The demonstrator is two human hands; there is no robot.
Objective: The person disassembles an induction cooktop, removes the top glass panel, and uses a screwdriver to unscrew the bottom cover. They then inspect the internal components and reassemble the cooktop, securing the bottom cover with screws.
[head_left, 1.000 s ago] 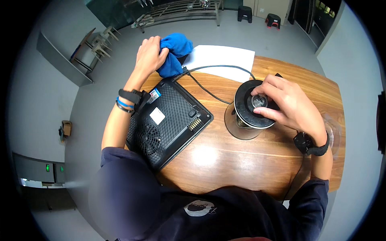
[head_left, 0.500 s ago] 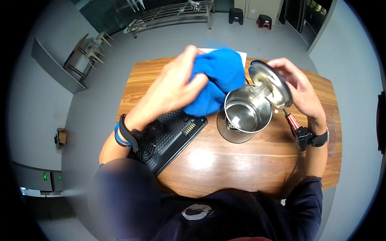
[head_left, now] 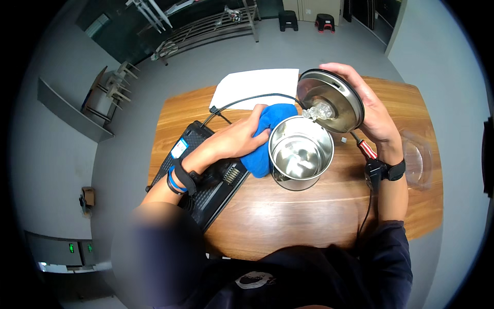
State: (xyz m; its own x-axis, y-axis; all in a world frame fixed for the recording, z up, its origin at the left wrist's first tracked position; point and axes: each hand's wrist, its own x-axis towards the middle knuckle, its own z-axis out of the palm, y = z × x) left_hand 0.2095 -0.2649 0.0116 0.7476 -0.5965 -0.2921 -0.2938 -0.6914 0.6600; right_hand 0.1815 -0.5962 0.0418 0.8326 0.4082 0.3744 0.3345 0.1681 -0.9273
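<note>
A round stainless steel pot (head_left: 301,177) stands on the wooden table, its top uncovered and its shiny inside showing. My left hand (head_left: 246,135) is closed round a bunched blue cloth (head_left: 262,159), which lies against the pot's left side. Above the pot's right rear rim, my right hand (head_left: 373,110) grips a dark-rimmed metal lid (head_left: 334,98) by its outer side. The lid is tilted so its underside shows, with a clear plastic piece (head_left: 320,110) at its middle. Whether the lid is joined to the pot cannot be told.
A black textured device (head_left: 226,188) lies under my left forearm, with a black cable (head_left: 247,97) running behind the pot. White paper (head_left: 257,85) lies at the far edge. A red-and-white striped handle (head_left: 367,149), a small white cube (head_left: 343,140) and a clear plastic cover (head_left: 417,162) are on the right.
My left hand has brought the blue cloth down from above the pot's rear left to its outer left side. The lid has turned so more of its underside shows.
</note>
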